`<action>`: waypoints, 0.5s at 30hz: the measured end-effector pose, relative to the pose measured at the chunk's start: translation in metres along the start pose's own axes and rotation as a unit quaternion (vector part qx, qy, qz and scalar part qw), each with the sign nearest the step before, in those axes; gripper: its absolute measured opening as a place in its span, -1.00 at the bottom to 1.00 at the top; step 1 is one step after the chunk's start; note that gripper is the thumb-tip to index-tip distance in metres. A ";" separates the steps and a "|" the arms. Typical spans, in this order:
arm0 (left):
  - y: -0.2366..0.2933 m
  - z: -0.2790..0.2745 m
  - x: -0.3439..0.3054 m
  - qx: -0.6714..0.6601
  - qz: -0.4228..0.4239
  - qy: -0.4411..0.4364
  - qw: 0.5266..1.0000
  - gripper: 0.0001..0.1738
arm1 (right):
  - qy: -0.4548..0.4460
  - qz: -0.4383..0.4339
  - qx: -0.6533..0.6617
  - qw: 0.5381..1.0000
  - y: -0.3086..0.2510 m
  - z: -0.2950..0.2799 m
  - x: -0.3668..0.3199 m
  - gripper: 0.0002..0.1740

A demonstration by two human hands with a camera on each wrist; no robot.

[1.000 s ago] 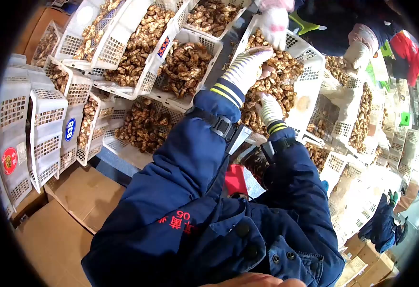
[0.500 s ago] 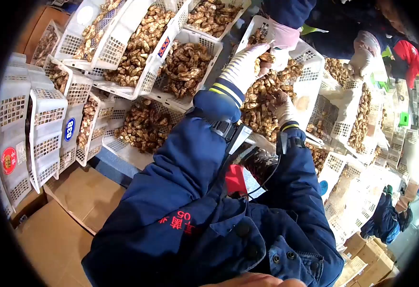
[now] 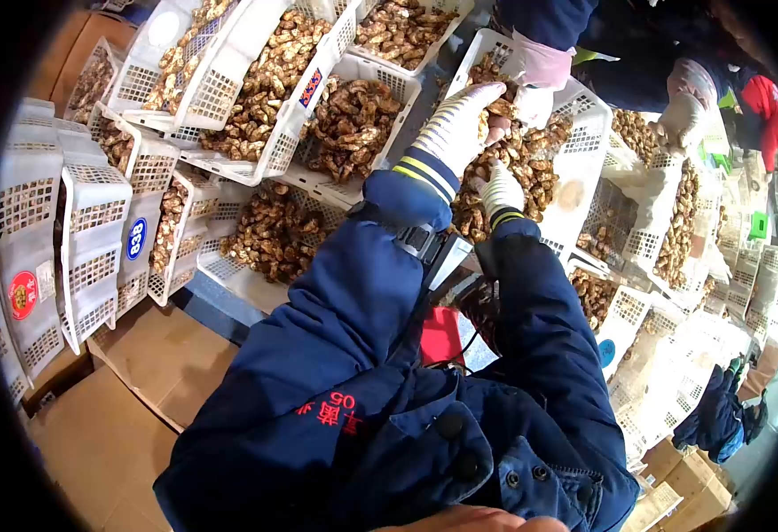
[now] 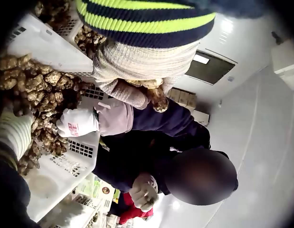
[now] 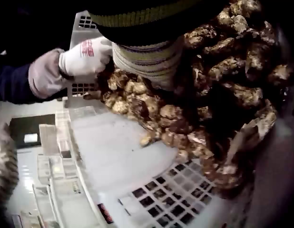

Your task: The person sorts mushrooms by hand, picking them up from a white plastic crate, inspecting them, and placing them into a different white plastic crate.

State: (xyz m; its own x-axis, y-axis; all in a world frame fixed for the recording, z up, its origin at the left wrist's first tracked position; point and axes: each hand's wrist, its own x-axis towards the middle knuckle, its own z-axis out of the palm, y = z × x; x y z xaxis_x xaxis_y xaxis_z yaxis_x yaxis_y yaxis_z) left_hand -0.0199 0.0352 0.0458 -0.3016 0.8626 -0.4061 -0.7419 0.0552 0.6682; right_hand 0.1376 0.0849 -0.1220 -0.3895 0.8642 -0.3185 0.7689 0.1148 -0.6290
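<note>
My left hand (image 3: pixel 458 124), in a striped knit glove, is raised over a white crate (image 3: pixel 581 182) heaped with lumpy brown-and-cream pieces (image 3: pixel 544 182). In the left wrist view its fingers are curled round a few such pieces (image 4: pixel 159 99), which poke out beyond them. My right hand (image 3: pixel 502 191), gloved alike, reaches down into the heap nearer my body; its fingertips are hidden from the right wrist view, and I cannot tell whether it holds a piece. Close beside my left hand, another person's white-gloved hand (image 4: pixel 76 122) rests at the heap across the crate.
Similar crates filled with pieces stand to the left, such as one crate (image 3: pixel 353 115) beyond my left forearm. Stacked crates (image 3: pixel 96 239) rise at far left above cardboard boxes (image 3: pixel 105 443). The other person's second gloved hand (image 3: pixel 686 111) is at the right.
The other person's hand has come down into the crate beside my left hand. My left hand has gathered pieces. My right hand went rightward in the heap, then back left.
</note>
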 end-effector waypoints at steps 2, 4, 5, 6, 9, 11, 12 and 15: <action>-0.001 -0.003 0.003 -0.016 0.005 -0.012 1.000 -0.66 | -0.046 -0.004 0.085 0.995 0.014 -0.003 0.010 -0.57; -0.009 -0.010 0.009 0.041 0.049 -0.033 0.997 -0.68 | -0.078 0.058 0.324 0.941 0.044 -0.004 0.021 -0.59; -0.007 -0.007 0.006 0.016 0.032 -0.021 0.999 -0.68 | -0.076 0.068 0.345 0.933 0.038 -0.018 0.011 -0.59; -0.001 -0.001 0.001 -0.009 0.015 -0.009 1.000 -0.69 | -0.074 0.078 0.367 0.924 0.032 -0.033 0.001 -0.59; 0.002 0.000 -0.001 -0.031 0.001 0.003 1.000 -0.69 | -0.089 0.094 0.504 0.854 0.029 -0.049 -0.013 -0.66; 0.003 0.000 -0.002 -0.030 -0.008 0.010 0.999 -0.68 | -0.104 0.071 0.574 0.809 0.022 -0.055 -0.018 -0.60; 0.000 -0.003 0.000 -0.048 0.008 -0.009 0.999 -0.69 | -0.112 0.064 0.600 0.789 0.019 -0.057 -0.022 -0.62; -0.007 -0.009 0.000 0.004 0.097 -0.057 0.994 -0.69 | -0.129 0.038 0.654 0.744 -0.020 -0.075 -0.040 -0.63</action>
State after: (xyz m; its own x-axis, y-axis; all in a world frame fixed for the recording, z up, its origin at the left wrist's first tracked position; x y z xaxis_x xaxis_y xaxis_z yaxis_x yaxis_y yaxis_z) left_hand -0.0197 0.0308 0.0353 -0.3683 0.9090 -0.1951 -0.6706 -0.1144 0.7329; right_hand 0.1761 0.0847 -0.0439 -0.5847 0.7016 -0.4073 -0.2932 -0.6508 -0.7003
